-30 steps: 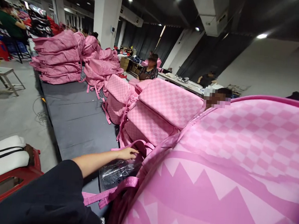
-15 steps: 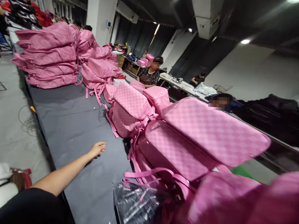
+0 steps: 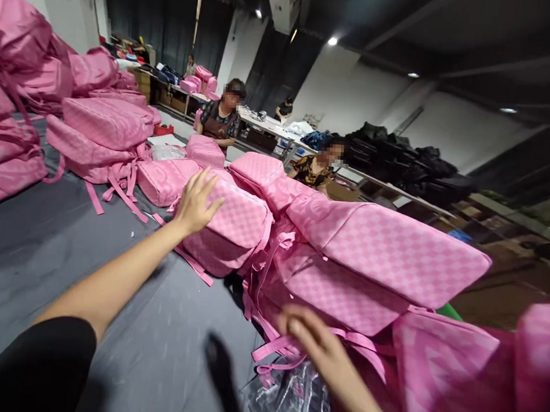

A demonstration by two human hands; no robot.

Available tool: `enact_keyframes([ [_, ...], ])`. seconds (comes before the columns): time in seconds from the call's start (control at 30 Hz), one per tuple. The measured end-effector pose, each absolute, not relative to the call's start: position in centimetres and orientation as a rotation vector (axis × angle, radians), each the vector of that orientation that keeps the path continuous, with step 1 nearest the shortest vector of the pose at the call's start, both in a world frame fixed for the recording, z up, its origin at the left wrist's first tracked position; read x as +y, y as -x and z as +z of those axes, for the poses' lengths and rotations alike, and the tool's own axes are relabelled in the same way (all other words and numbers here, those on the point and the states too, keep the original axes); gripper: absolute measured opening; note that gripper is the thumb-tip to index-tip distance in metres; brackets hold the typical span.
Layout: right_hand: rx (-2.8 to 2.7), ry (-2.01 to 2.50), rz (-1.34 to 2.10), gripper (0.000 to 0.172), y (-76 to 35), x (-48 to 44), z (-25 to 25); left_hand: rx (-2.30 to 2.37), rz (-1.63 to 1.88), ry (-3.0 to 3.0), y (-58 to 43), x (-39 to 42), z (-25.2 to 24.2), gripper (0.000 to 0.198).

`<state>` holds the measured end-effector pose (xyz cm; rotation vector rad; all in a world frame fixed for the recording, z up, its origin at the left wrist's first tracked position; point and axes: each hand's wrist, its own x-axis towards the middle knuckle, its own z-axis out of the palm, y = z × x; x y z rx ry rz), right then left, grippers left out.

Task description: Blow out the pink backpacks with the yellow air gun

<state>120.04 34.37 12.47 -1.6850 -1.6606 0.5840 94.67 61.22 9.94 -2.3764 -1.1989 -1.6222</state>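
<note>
With its fingers spread, my left hand (image 3: 197,202) is at the left end of a pink checkered backpack (image 3: 243,219) lying on the table; whether it touches the fabric I cannot tell. My right hand (image 3: 305,328) is blurred, its fingers partly bent, in front of another checkered backpack (image 3: 344,289). Pink straps (image 3: 274,350) hang close below that hand. On top of this backpack lies one more pink backpack (image 3: 403,252). A clear plastic bag (image 3: 285,398) with dim contents sits under the right forearm.
Pink backpacks (image 3: 6,143) are piled at the left, more (image 3: 106,125) farther along the grey table (image 3: 152,342). Another pink bag (image 3: 442,368) stands at the right. Across the table are two co-workers, one in an apron (image 3: 217,126), one in a patterned top (image 3: 310,171).
My left hand has risen from over the bare table to the checkered backpack, its fingers now spread. My right hand has come into view. The view has swung right.
</note>
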Motion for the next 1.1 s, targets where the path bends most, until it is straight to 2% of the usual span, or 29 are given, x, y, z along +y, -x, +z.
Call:
enact_keyframes([
  [0.1, -1.579, 1.452, 0.257, 0.037, -120.4, 46.1, 17.1, -1.175, -1.242, 2.506, -98.8, 64.6, 12.9, 0.059],
  [0.2, -1.381, 1.413, -0.038, 0.039, -120.6, 59.6, 21.3, -1.187, -1.040, 2.535, -100.3, 65.5, 11.3, 0.052],
  [0.33, -1.356, 1.753, -0.177, 0.055, -122.4, 71.7, 22.6, -1.014, -1.184, 2.437, -99.9, 63.8, 7.9, 0.050],
  [0.5, -1.449, 1.889, -0.308, 0.088, -127.4, 79.3, 20.7, -0.904, -1.308, 2.400, -100.8, 61.6, 7.3, 0.044],
  [0.57, -1.469, 1.946, -0.285, 0.095, -128.5, 81.4, 20.2, -0.888, -1.314, 2.396, -101.3, 61.3, 7.8, 0.043],
  [0.63, -1.508, 2.077, -0.188, 0.085, -128.5, 82.8, 19.7, -0.857, -1.325, 2.389, -101.7, 61.5, 8.0, 0.041],
  [0.73, -1.561, 2.200, -0.162, 0.046, -127.0, 83.1, 19.1, -0.806, -1.346, 2.390, -102.1, 62.1, 7.9, 0.034],
  [0.8, -1.525, 2.149, -0.240, 0.030, -125.6, 82.1, 19.3, -0.791, -1.361, 2.406, -102.2, 62.5, 7.6, 0.030],
  [0.93, -1.410, 1.906, -0.450, 0.020, -122.8, 78.9, 23.1, -0.768, -1.393, 2.451, -101.8, 63.8, 6.5, 0.026],
  [1.1, -1.549, 1.549, -0.778, 0.010, -118.4, 72.7, 33.1, -0.828, -1.380, 2.514, -101.3, 66.4, 6.3, 0.024],
])
